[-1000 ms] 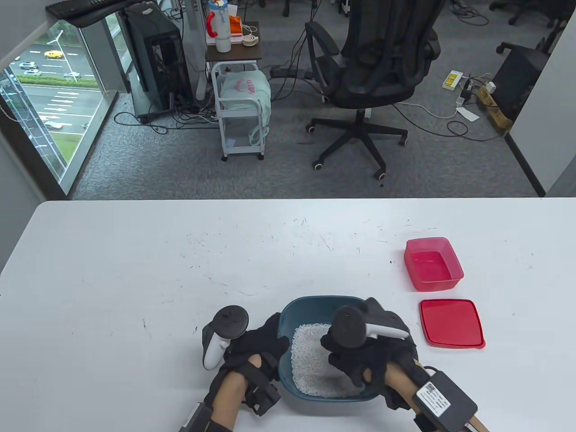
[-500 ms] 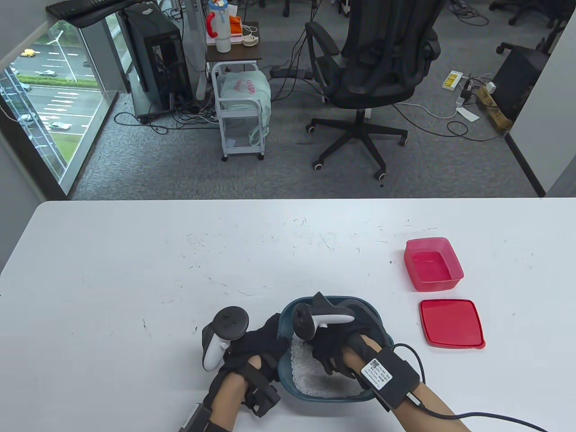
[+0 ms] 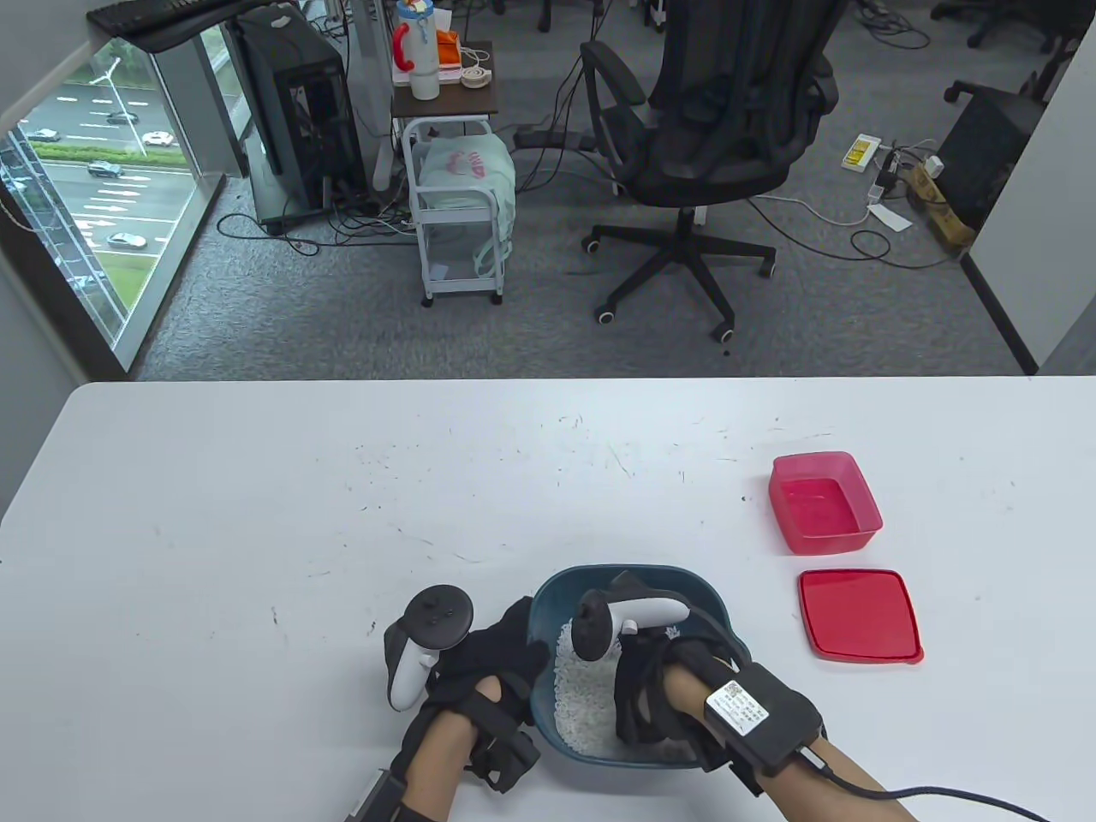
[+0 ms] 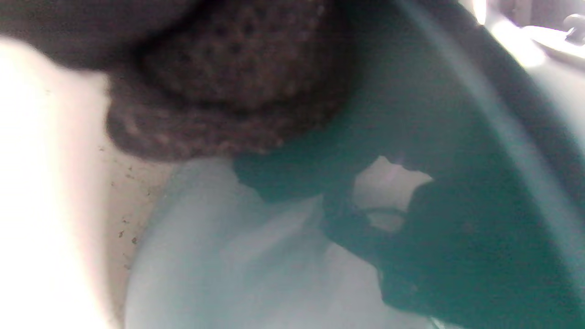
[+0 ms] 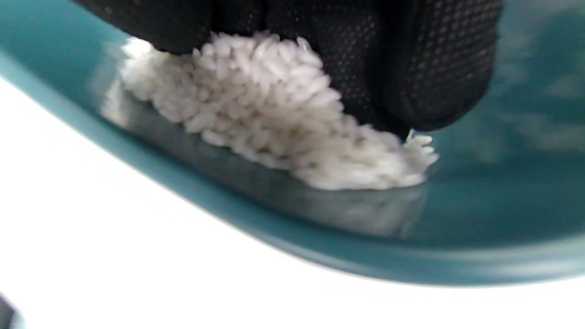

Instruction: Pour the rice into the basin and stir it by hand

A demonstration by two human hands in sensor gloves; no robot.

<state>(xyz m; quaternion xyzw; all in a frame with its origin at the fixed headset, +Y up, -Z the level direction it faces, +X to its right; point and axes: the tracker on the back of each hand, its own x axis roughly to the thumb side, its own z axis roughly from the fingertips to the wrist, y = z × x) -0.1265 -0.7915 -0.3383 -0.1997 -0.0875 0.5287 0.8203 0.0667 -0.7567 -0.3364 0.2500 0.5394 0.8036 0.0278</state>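
Note:
A teal basin (image 3: 651, 572) stands near the table's front edge with white rice (image 3: 580, 695) heaped in its left half. My left hand (image 3: 507, 652) grips the basin's left rim, fingers curled over the edge. My right hand (image 3: 640, 698) reaches down inside the basin, palm down, with the tracker on top. In the right wrist view its black gloved fingers (image 5: 356, 59) press into a mound of rice (image 5: 283, 119) against the basin wall (image 5: 502, 196). The blurred left wrist view shows a gloved finger (image 4: 228, 91) against the teal basin wall (image 4: 438, 109).
An empty pink container (image 3: 824, 501) sits to the right of the basin, and its red lid (image 3: 859, 615) lies flat just in front of it. The white table (image 3: 300, 514) stretches left and far. Beyond its far edge stands an office chair (image 3: 719, 128).
My right hand swept from the basin's right side across to the left and back toward the near side, pushing the rice leftward. The left hand and the basin stayed put.

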